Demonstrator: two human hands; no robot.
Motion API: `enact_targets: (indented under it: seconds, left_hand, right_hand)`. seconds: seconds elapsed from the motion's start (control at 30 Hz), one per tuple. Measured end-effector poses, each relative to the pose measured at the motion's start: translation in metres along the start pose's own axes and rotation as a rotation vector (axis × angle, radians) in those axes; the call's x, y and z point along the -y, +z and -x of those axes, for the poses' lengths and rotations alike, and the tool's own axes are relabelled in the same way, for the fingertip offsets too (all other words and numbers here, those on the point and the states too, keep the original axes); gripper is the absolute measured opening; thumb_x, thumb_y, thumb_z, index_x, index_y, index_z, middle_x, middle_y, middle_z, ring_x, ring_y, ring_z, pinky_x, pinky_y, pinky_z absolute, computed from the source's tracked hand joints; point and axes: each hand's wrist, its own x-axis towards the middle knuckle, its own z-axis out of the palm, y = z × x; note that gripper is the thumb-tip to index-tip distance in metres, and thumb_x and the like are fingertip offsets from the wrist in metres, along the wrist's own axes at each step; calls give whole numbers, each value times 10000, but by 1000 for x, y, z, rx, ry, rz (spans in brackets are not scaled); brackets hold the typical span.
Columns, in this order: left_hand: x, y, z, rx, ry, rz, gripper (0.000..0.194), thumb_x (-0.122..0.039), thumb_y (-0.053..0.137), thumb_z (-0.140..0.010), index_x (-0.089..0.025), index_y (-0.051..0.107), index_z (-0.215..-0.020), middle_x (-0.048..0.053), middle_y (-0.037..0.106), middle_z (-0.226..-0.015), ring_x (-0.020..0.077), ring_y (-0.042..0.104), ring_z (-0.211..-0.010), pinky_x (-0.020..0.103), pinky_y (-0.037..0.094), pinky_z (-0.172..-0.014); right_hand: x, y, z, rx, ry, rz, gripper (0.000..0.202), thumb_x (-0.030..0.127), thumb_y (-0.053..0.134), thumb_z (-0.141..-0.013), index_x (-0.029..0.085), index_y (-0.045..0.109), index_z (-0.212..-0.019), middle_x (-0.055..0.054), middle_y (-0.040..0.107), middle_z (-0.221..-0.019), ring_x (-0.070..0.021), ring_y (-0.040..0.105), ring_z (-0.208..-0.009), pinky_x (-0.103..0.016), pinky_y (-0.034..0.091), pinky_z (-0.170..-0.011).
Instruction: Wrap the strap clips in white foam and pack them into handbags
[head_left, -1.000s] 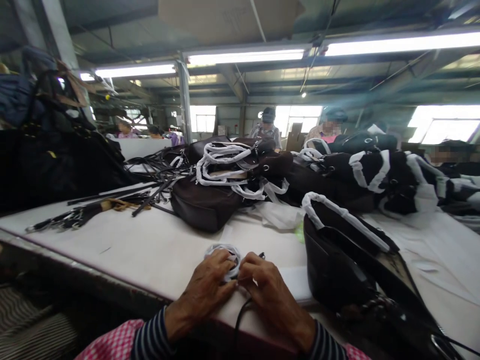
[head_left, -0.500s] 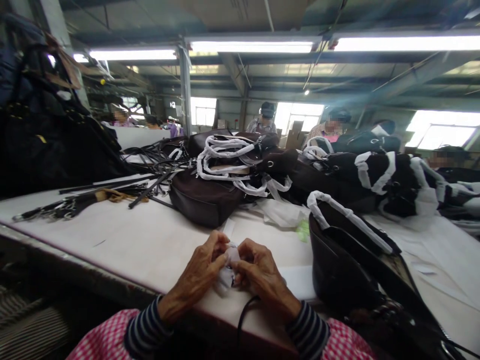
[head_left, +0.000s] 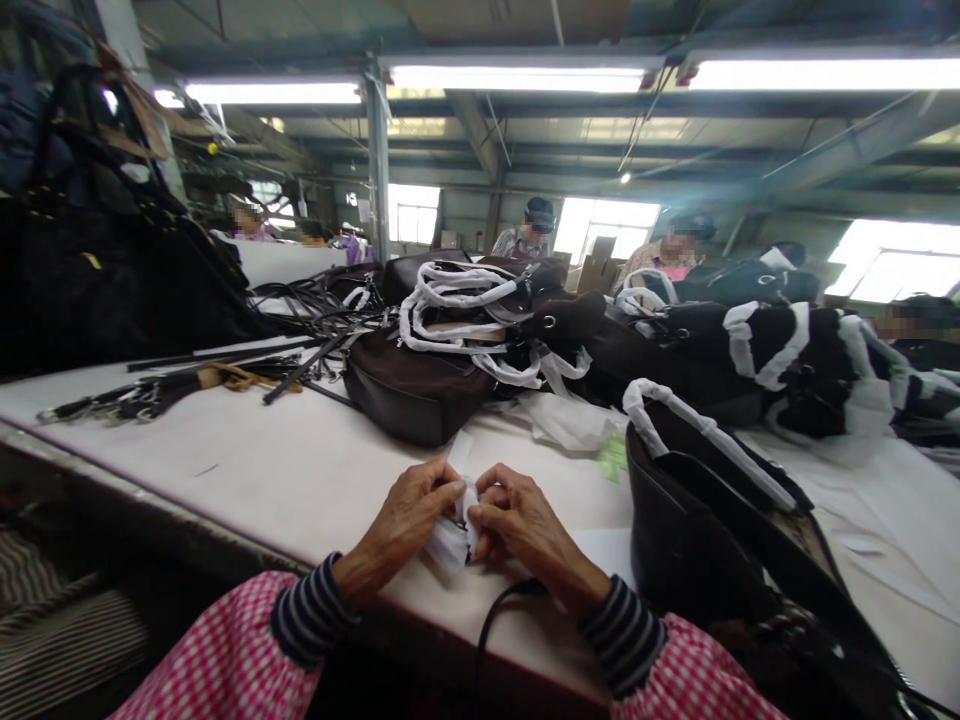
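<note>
Both hands pinch white wrap at the near table (head_left: pixel 247 470) edge: left hand (head_left: pixel 409 515) closed on the wrap (head_left: pixel 448 540), right hand (head_left: pixel 517 520) closed too, strap (head_left: pixel 495 615) dangling below. I'd keep it taut, thumbs close together.

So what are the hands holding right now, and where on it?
Both hands, left hand and right hand, pinch a strip of white wrapping paper between the fingertips, near its bunched middle; a dark strap trails below.
</note>
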Motion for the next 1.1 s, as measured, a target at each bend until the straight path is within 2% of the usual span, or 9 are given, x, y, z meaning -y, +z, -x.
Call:
enact_targets:
  seconds: [0.13,0.27,0.4,0.57,0.83,1.1]
  left_hand:
    - [1,3,0,-18,-13,23,292,-448,611,-810,-163,643,-754,21,619,-682,175,558,-659,284,411,-645]
    - [-1,5,1,-39,-20,47,294,-452,623,-800,-162,631,-751,7,599,-669,164,539,-647,278,403,-637]
    - [-3,7,2,-42,-20,79,287,-447,638,-797,-164,622,-751,-11,573,-667,148,512,-640,264,394,-625]
    - [-7,7,6,-26,-15,116,259,-423,642,-815,-164,633,-793,-4,600,-711,152,531,-679,264,413,-661]
    - [-2,0,1,28,-36,118,295,-443,697,-793,-150,675,-771,18,641,-701,155,541,-659,255,402,-636]
    - [1,0,-2,-4,-108,132,313,-465,696,-775,-157,641,-747,-3,607,-657,138,503,-615,243,370,-601]
  right_hand:
    - [3,-2,-5,35,39,19,120,188,622,-749,193,546,-841,65,599,-561,-142,650,-463,-180,408,-407]
    - [4,-3,-10,48,85,48,80,234,627,-772,181,579,-806,45,601,-550,-147,654,-465,-173,381,-395]
    - [5,-5,-11,63,101,53,126,295,628,-786,174,603,-807,30,612,-554,-144,645,-459,-179,399,-399]
    - [11,-5,-12,107,130,-1,156,292,647,-730,162,610,-808,27,615,-541,-151,661,-464,-168,375,-390]
    - [-1,-3,-11,17,80,-46,211,338,689,-741,169,598,-829,55,594,-539,-127,638,-446,-155,376,-383]
    - [0,-5,-11,60,105,-28,168,279,645,-758,170,603,-879,45,625,-600,-121,656,-476,-147,394,-404]
